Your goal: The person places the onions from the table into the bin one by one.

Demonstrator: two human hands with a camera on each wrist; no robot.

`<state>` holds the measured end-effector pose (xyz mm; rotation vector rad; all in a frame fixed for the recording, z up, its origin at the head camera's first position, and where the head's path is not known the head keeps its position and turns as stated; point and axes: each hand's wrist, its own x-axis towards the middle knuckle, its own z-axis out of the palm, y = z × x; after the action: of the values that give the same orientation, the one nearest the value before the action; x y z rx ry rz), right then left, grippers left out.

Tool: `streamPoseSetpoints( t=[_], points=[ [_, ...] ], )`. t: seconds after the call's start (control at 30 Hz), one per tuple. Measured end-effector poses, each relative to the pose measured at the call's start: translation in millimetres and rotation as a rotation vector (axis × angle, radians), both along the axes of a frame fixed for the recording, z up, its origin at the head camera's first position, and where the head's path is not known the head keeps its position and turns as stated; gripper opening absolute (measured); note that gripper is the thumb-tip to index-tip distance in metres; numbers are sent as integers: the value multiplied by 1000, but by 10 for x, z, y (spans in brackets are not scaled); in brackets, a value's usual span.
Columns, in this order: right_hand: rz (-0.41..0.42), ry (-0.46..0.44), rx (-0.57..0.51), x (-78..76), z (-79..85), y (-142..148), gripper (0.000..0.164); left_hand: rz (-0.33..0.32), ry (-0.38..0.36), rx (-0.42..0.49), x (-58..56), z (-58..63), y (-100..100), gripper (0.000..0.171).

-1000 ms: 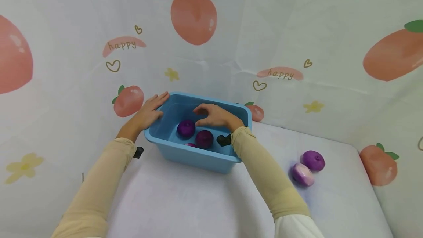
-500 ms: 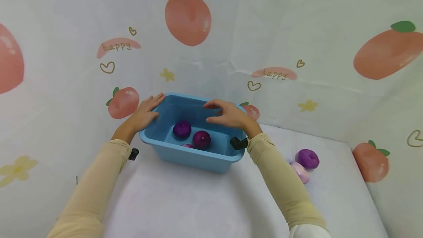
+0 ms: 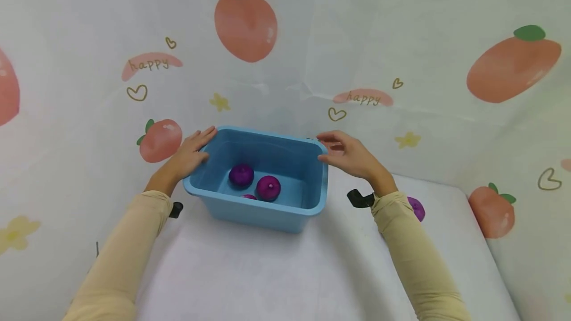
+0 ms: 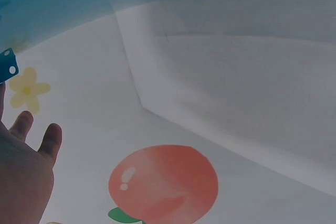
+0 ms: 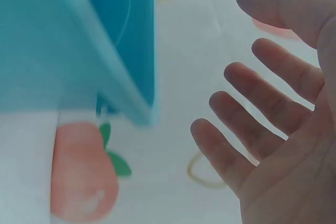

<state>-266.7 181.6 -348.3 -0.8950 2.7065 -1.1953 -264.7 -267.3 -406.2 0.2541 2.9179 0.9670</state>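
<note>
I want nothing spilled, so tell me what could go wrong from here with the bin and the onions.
The left hand lies at one end of the blue bin; an uneven push there might tilt it and roll the purple onions inside.
The open right hand, close to the opposite end, could bump the bin.
The right sleeve partly hides an onion outside the bin, so it might get knocked unseen.

Blue bin [image 3: 254,212], purple onions [image 3: 268,188], peach-patterned white backdrop [image 3: 285,33]
</note>
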Motion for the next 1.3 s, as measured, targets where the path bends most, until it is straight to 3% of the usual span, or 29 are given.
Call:
streamPoseSetpoints(
  t=[0.17, 0.7, 1.0, 1.3],
  points=[
    [-71, 51, 26, 51, 2, 285, 53, -1, 0, 0, -11, -2, -1, 80],
    [-293, 3, 95, 200, -197, 1343, 53, -18, -5, -4, -14, -5, 29, 79],
    [-402, -54, 130, 331, -498, 1801, 60, -11, -11, -11, 0, 33, 12, 79],
    [-470, -240, 219, 492, -919, 2086, 76, -15, -22, 7, 17, 55, 23, 79]
  ],
)
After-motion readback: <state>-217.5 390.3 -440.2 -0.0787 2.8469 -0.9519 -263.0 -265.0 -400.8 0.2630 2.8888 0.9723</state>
